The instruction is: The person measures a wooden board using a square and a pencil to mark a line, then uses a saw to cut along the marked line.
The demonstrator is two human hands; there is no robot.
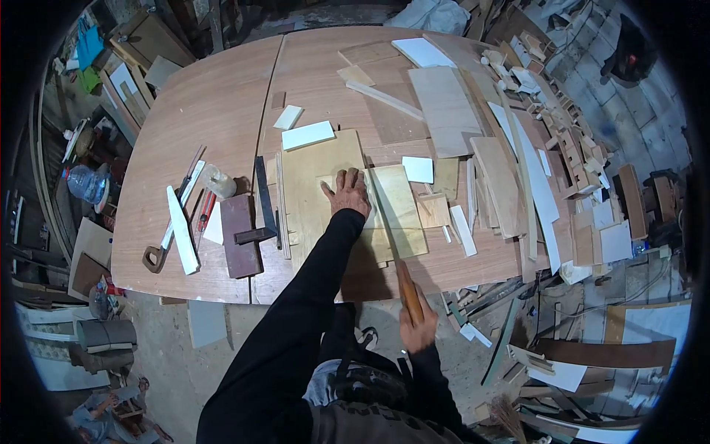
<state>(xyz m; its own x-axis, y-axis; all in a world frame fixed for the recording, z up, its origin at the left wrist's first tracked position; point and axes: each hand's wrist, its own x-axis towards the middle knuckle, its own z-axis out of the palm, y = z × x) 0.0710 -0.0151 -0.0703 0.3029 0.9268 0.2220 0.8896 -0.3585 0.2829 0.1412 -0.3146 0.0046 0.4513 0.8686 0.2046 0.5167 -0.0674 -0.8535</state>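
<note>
My left hand (347,195) lies palm down with its fingers spread, pressing on a light plywood piece (403,198) that rests over a larger plywood board (320,157). My right hand (418,330) is closed round the wooden handle of a handsaw (406,285) near the table's front edge. The saw's long narrow blade points away from me and runs across the plywood, just right of my left fingers. Below my left wrist, my sleeve covers part of the larger board.
On the wooden table (200,96), left of the boards, lie a dark red block (242,255), a try square (264,200), a second handsaw (154,257) and a small jar (218,181). Plywood sheets (444,103) and offcuts crowd the right side. Scrap wood litters the floor.
</note>
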